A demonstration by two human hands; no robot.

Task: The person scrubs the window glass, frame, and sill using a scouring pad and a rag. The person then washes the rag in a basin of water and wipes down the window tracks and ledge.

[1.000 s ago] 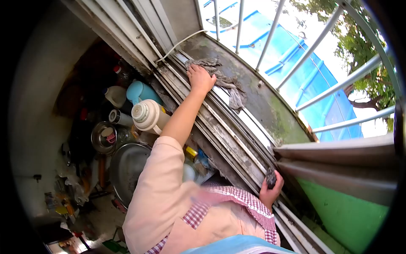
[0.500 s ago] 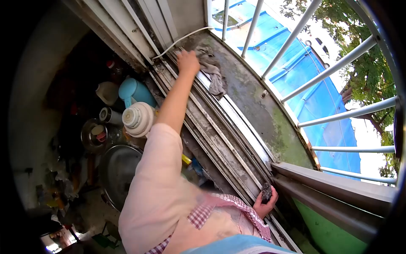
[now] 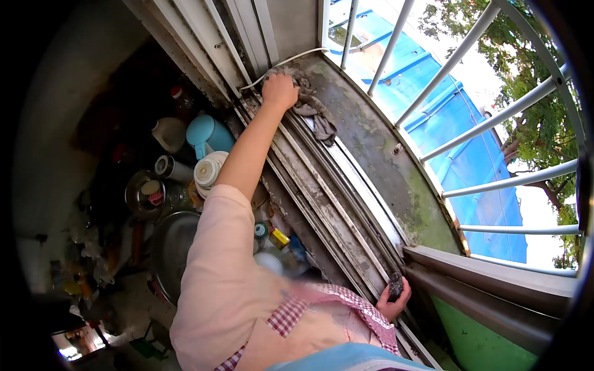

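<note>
wiping the far end of the window track

your left hand (image 3: 279, 91) is stretched out and pressed down, fingers curled over a crumpled grey cloth rag (image 3: 309, 106), at the far end of the grimy metal sliding-window track (image 3: 322, 198), right where the rails meet the upright white window frame (image 3: 247, 31). part of the rag trails loose toward the stained concrete sill (image 3: 377, 154). your right hand (image 3: 393, 302) is close to your body, closed around a small dark scouring pad (image 3: 395, 285) that rests against the near end of the same track.

to wipe well here, i'd say keep the palm flat on the rag and gather the trailing tail under your fingers, so it runs along one groove and does not snag on a rail edge. push the cloth into the corner, then draw it back along the channel.

room is narrow. a thin white cable (image 3: 291, 59) lies just beside your left hand. the white metal window bars (image 3: 458, 59) stand beyond the sill, with open air past them, so a loose rag could slip out. on the inner side, just below the track, a pale blue plastic jug (image 3: 209, 133) and a cream thermos flask (image 3: 209, 173) stand crowded together; keep your elbow clear of them.
</note>
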